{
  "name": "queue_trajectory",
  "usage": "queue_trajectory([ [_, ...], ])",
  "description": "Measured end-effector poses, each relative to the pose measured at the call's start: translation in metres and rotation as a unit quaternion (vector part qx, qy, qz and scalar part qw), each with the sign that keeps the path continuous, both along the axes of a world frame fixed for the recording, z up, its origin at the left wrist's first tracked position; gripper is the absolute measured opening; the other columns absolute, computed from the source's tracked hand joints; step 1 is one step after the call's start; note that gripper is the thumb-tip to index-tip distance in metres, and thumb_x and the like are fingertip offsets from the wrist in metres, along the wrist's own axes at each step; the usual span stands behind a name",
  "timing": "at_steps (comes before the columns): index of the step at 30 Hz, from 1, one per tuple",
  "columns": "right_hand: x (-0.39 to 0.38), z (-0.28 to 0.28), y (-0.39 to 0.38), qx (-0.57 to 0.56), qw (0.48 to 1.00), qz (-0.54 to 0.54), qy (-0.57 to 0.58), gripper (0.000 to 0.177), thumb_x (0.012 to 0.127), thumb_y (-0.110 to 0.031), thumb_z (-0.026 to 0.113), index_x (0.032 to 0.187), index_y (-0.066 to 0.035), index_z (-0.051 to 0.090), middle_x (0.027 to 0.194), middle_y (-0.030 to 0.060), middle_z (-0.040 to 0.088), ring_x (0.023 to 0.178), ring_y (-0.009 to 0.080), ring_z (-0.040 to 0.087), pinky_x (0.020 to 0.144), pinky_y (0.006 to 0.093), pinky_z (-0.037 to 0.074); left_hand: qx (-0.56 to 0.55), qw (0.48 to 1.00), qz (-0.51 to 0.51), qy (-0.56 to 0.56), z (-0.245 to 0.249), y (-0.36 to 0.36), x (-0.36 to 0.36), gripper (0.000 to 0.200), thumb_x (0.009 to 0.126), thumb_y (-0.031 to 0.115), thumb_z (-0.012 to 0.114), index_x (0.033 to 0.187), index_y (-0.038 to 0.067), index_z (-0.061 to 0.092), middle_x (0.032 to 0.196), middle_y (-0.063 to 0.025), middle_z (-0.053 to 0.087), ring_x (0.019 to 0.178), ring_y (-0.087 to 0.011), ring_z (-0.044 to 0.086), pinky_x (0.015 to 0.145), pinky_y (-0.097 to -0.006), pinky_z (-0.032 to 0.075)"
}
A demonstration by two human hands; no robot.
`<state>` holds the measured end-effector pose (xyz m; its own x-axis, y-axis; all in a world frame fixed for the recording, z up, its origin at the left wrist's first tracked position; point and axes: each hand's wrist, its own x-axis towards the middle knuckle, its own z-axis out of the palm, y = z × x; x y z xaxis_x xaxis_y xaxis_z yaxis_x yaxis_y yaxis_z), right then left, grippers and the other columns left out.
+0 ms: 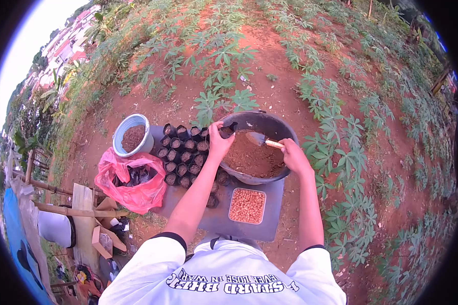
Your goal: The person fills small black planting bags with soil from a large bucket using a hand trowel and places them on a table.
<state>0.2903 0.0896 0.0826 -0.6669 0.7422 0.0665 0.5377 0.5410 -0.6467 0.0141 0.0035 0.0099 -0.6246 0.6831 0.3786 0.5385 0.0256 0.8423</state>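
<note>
Soil (252, 158) lies heaped in a dark basin (269, 118) set on a grey surface (216, 216) on the ground. The left hand (219, 145) is clamped on a small black bag (228, 130), held at the basin's near-left rim. The right hand (295, 157) is closed around the handle of a trowel (262, 139), whose blade rests over the soil near the bag. The hands are apart, on opposite sides of the basin. A cluster of filled bags (180, 157) stands just left of the basin. A seed tray (247, 206) lies in front of it. A bucket (123, 133) and a pink sack (137, 195) sit further left.
</note>
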Motion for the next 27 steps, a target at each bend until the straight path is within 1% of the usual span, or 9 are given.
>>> queue_trajectory([
  [7,0.028,0.045,-0.011,-0.003,0.999,-0.033,0.031,0.020,0.093,-0.002,0.051,0.111,0.001,0.060,0.106,0.0188,0.061,0.103,0.0378,0.059,0.091,0.0430,0.046,-0.010,1.000,-0.003,-0.021,0.008,0.000,0.004,0.063,0.069,0.011,0.083,0.120,0.003,0.047,0.117,-0.0157,0.048,0.112,-0.0315,0.051,0.099,-0.0406,0.045],
  [10,0.030,0.058,-0.011,0.034,0.998,-0.008,0.046,0.020,0.093,-0.002,0.052,0.111,0.001,0.060,0.105,0.0186,0.061,0.102,0.0375,0.059,0.090,0.0429,0.045,-0.006,1.000,-0.019,0.013,0.004,-0.001,0.002,0.065,0.068,0.009,0.083,0.121,0.004,0.046,0.117,-0.0146,0.046,0.110,-0.0300,0.051,0.098,-0.0404,0.045],
  [13,0.027,0.076,-0.016,0.013,0.999,-0.024,0.044,0.020,0.094,-0.003,0.053,0.112,0.001,0.060,0.103,0.0181,0.061,0.099,0.0370,0.059,0.090,0.0420,0.045,0.009,0.999,-0.045,0.011,0.003,-0.002,0.001,0.066,0.067,0.008,0.083,0.122,0.004,0.046,0.116,-0.0143,0.046,0.109,-0.0294,0.051,0.098,-0.0401,0.045],
  [15,0.025,0.080,-0.018,0.002,0.998,-0.014,0.067,0.020,0.094,-0.003,0.053,0.113,0.001,0.059,0.101,0.0175,0.060,0.096,0.0363,0.059,0.088,0.0413,0.045,0.010,0.998,-0.058,0.007,0.001,-0.001,0.000,0.067,0.066,0.007,0.083,0.122,0.004,0.046,0.117,-0.0144,0.046,0.110,-0.0302,0.052,0.098,-0.0405,0.045],
  [20,0.011,0.085,-0.039,0.018,0.995,-0.063,0.071,0.021,0.095,-0.003,0.053,0.114,0.001,0.059,0.098,0.0155,0.059,0.093,0.0316,0.059,0.086,0.0383,0.045,0.015,0.995,-0.100,-0.005,0.004,-0.005,-0.003,0.071,0.065,0.006,0.083,0.125,0.006,0.045,0.120,-0.0159,0.045,0.114,-0.0337,0.052,0.099,-0.0421,0.045],
  [21,0.007,0.089,-0.046,0.009,0.995,-0.077,0.069,0.021,0.095,-0.002,0.053,0.115,0.001,0.059,0.097,0.0149,0.059,0.092,0.0301,0.058,0.085,0.0374,0.045,0.013,0.994,-0.106,-0.012,0.008,-0.006,-0.002,0.072,0.065,0.005,0.083,0.126,0.006,0.045,0.120,-0.0162,0.045,0.115,-0.0340,0.052,0.100,-0.0422,0.044],
  [22,0.002,0.089,-0.051,0.006,0.995,-0.082,0.064,0.021,0.095,-0.002,0.054,0.115,0.000,0.059,0.095,0.0139,0.058,0.091,0.0281,0.058,0.085,0.0360,0.045,0.012,0.993,-0.117,-0.028,0.012,-0.008,0.000,0.073,0.066,0.003,0.082,0.128,0.006,0.043,0.122,-0.0175,0.043,0.116,-0.0365,0.051,0.101,-0.0430,0.044],
  [25,-0.014,0.095,-0.064,-0.001,0.996,-0.084,0.044,0.021,0.095,-0.001,0.053,0.115,0.001,0.058,0.097,0.0126,0.060,0.090,0.0267,0.058,0.085,0.0358,0.046,0.037,0.989,-0.138,-0.024,0.014,-0.009,0.001,0.072,0.067,0.002,0.080,0.128,0.005,0.042,0.121,-0.0188,0.042,0.118,-0.0395,0.049,0.102,-0.0443,0.043],
  [27,-0.023,0.093,-0.069,0.009,0.995,-0.092,0.035,0.020,0.095,0.000,0.053,0.114,0.001,0.059,0.094,0.0119,0.059,0.089,0.0252,0.057,0.084,0.0352,0.046,0.047,0.987,-0.154,-0.029,0.014,-0.010,-0.001,0.072,0.067,0.002,0.080,0.128,0.005,0.042,0.121,-0.0194,0.042,0.118,-0.0407,0.049,0.102,-0.0449,0.043],
])
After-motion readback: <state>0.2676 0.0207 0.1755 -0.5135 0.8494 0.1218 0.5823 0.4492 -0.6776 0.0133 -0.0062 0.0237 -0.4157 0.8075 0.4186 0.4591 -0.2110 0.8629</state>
